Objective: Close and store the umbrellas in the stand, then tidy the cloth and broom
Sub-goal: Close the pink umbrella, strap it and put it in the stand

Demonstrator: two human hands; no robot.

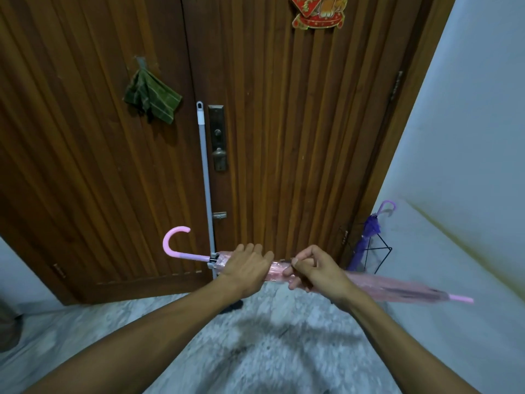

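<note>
Pink umbrella [392, 288]: folded, lying roughly level across the frame in front of the door, held up in both hands above the floor; hooked handle pointing left, pink tip pointing right & slightly lower; canopy looking gathered round the shaft, right part blurred.
Door [284, 137]: dark brown wood w/ vertical grooves, filling most of the upper frame; metal lock plate near the middle.
Floor [270, 351]: grey speckled stone, shadow of the arms falling on it.
Wall [468, 137]: pale, on the right side, meeting the door frame.
Broom [205, 172]: grey pole w/ white cap, leaning upright against the door just left of the lock plate; lower end passing behind the umbrella, head mostly hidden.
Purple umbrella [369, 231]: folded, standing handle-up in the stand in the right corner.
Stand [380, 255]: thin black wire frame, on the floor btwn door frame & wall.
Cloth [152, 99]: green striped, hanging crumpled from a hook on the door's left half.
Decoration [319, 11]: red & gold, stuck high on the door, partly cut off by the top edge.
Left hand [245, 267]: wrapping over the canopy near the handle end, fingers curling round it.
Right hand [309, 270]: just beside the left, fingers together & pinching sth small & dark at the canopy; can't tell what exactly.
</note>
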